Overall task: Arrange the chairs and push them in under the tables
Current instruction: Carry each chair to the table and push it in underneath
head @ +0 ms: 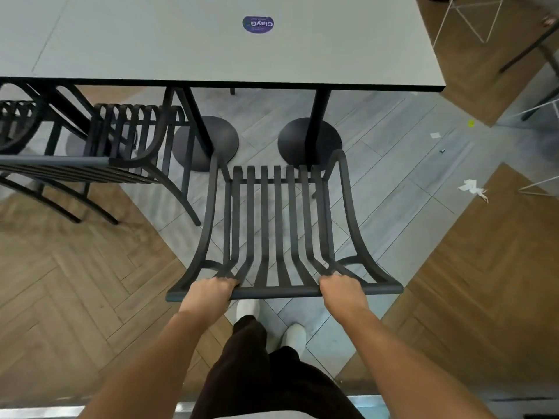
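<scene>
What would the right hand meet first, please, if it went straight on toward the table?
The right hand, gripping the chair back, would probably meet the table edge first; depth is hard to judge.

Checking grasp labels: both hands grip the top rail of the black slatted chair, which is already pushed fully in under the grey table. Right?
Not quite. The head view shows the left hand and right hand gripping the top rail of the black slatted chair, but it is not pushed in: its whole seat lies short of the grey table edge, facing the table.
</scene>
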`<state>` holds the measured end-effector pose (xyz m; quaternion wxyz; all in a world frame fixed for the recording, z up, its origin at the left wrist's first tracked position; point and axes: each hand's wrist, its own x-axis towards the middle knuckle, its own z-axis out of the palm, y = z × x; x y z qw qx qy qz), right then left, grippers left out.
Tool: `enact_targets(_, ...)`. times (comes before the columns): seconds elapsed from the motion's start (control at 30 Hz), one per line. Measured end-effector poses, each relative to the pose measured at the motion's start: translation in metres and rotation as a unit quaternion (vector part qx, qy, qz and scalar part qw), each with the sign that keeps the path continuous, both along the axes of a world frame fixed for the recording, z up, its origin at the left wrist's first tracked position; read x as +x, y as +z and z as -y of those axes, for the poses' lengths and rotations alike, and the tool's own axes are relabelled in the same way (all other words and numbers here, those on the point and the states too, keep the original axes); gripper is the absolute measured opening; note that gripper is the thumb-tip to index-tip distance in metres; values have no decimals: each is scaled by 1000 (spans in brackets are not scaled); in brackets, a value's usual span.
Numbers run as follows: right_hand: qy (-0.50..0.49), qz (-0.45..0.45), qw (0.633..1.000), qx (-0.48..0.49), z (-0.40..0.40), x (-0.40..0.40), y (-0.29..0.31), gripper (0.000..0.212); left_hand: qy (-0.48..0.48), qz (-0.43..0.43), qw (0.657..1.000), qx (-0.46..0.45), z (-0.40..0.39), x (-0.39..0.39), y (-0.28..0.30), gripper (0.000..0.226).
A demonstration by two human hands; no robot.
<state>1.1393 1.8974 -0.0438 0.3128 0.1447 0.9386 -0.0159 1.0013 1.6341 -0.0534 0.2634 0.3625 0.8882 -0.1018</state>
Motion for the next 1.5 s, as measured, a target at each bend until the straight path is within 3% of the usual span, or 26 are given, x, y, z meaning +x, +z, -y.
enact_targets(0.87,-30,-10,999,29,-69,-258,1,25,-42,-12,999,26,-81,-279,-3,37)
enact_targets(1.3,-63,-7,998,1,-96,-294,4,26,15,20,998,56,-102,-307,-4,28)
enact_targets(1.5,-107,-9,993,-57,-101,-295,12,27,39,63,995,71,-106,-307,6,26)
